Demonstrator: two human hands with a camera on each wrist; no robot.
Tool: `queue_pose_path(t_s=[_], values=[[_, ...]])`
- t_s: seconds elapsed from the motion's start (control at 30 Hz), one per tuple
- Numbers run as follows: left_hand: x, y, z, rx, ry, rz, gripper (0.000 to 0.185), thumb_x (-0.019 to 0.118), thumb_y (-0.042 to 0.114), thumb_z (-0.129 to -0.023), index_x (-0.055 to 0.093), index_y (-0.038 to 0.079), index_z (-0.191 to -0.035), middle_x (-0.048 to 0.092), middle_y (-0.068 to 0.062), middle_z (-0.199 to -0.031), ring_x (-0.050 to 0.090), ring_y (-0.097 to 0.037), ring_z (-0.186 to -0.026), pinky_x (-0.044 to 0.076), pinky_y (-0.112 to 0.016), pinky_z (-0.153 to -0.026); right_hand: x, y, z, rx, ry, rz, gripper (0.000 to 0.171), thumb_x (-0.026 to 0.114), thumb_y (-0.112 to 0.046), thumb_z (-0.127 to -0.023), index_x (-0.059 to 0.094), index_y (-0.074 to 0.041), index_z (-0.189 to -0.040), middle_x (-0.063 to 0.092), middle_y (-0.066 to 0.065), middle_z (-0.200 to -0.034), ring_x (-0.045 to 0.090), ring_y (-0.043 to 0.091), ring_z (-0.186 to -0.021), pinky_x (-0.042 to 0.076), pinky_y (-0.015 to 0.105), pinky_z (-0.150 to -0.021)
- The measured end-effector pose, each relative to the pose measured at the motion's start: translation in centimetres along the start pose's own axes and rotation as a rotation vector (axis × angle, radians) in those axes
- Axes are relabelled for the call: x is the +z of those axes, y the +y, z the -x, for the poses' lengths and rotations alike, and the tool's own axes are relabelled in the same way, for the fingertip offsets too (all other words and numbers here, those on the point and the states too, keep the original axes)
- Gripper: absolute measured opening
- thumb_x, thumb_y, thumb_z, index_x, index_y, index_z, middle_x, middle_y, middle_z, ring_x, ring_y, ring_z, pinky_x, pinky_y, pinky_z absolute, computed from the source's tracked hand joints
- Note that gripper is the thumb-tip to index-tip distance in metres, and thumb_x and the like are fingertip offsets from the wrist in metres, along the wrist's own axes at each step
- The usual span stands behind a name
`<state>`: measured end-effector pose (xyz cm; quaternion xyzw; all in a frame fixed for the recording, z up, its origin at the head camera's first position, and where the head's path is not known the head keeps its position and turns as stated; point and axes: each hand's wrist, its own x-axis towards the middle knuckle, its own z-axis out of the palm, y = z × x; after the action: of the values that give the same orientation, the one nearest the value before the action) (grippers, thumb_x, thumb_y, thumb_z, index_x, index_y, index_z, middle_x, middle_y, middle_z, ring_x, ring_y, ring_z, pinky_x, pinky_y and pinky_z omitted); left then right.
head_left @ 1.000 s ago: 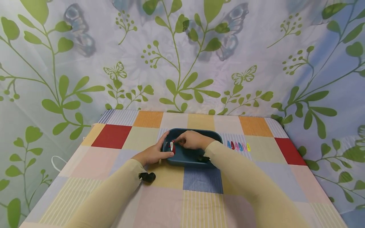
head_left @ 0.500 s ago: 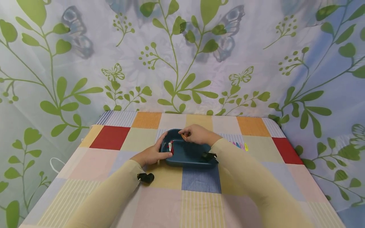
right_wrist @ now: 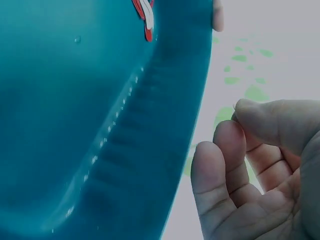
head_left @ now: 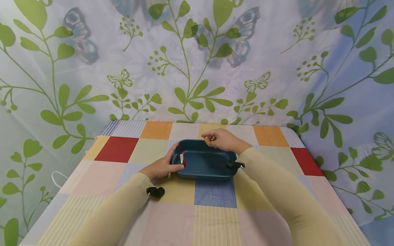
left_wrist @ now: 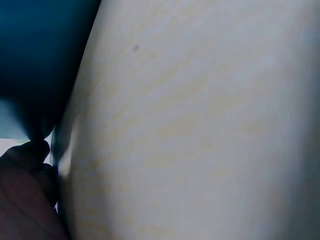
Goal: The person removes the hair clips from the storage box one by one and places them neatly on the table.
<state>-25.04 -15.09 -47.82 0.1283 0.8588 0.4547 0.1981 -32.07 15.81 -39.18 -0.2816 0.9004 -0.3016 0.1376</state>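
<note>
A dark blue rectangular tray (head_left: 204, 176) sits on the table. My left hand (head_left: 161, 167) holds its left end, the thumb at the near corner and the fingers along the outer side. Inside that end lie red and white hair clips (right_wrist: 146, 15), overlapping; their exact number cannot be told. Above the tray's far rim, my right hand (head_left: 223, 140) pinches a small orange hair clip (head_left: 206, 140) between thumb and fingers. The right wrist view shows the fingertips meeting beside the rim, with most of the clip hidden. My left hand (left_wrist: 25, 200) is dark and partly seen in the left wrist view.
A patchwork cloth (head_left: 212, 223) covers the table. Behind it hangs a leaf-and-butterfly curtain (head_left: 147, 61). Black wrist devices (head_left: 157, 192) are on both sleeves. A white cord loop (head_left: 58, 177) shows at the table's left edge.
My right hand has lifted out of the tray's left part with the orange clip and moved right and away, past the far rim. Its arm now hides the row of clips right of the tray.
</note>
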Motion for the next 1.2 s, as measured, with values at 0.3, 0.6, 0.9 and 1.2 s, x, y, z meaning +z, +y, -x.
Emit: queue_pose_path(t_s=[0.3,0.6,0.9,1.2], values=[[0.0,0.0,0.2,0.009,-0.005,-0.027,0.104,0.073,0.048,-0.096,-0.003,0.049,-0.167,0.005,-0.010,-0.178,0.026,-0.044,-0.158,0.025,-0.070,-0.123,-1.6,1.3,1.7,0.070,0.051,-0.048,0.049,0.067,-0.011,-0.100,0.061,-0.015,-0.149,0.070,0.007,-0.110,0.061,0.019,-0.075,0.051,0.031,-0.067],[0.0,0.2,0.3,-0.008,0.001,-0.037,0.104,0.073,0.050,-0.095,-0.003,0.051,-0.166,0.007,-0.010,-0.178,0.029,-0.045,-0.157,0.025,-0.070,-0.123,-2.9,3.0,3.5,0.089,0.098,-0.069,0.050,0.066,-0.010,-0.100,0.059,-0.010,-0.150,0.069,0.009,-0.107,0.062,0.027,-0.081,0.051,0.032,-0.071],[0.0,0.0,0.1,0.004,0.002,-0.030,0.105,0.073,0.050,-0.095,-0.003,0.049,-0.167,0.009,-0.013,-0.178,0.031,-0.045,-0.155,0.027,-0.072,-0.121,-3.9,5.2,5.8,0.101,0.146,-0.144,0.050,0.065,-0.006,-0.101,0.057,-0.003,-0.150,0.069,0.015,-0.108,0.056,0.020,-0.079,0.047,0.030,-0.067],[0.0,-0.1,0.1,0.006,0.001,-0.030,0.103,0.073,0.049,-0.095,-0.003,0.050,-0.166,0.008,-0.011,-0.178,0.031,-0.045,-0.155,0.027,-0.070,-0.122,-4.9,8.6,9.2,0.202,0.177,-0.098,0.046,0.060,-0.011,-0.104,0.057,-0.005,-0.150,0.065,0.013,-0.105,0.059,0.025,-0.087,0.053,0.036,-0.079]])
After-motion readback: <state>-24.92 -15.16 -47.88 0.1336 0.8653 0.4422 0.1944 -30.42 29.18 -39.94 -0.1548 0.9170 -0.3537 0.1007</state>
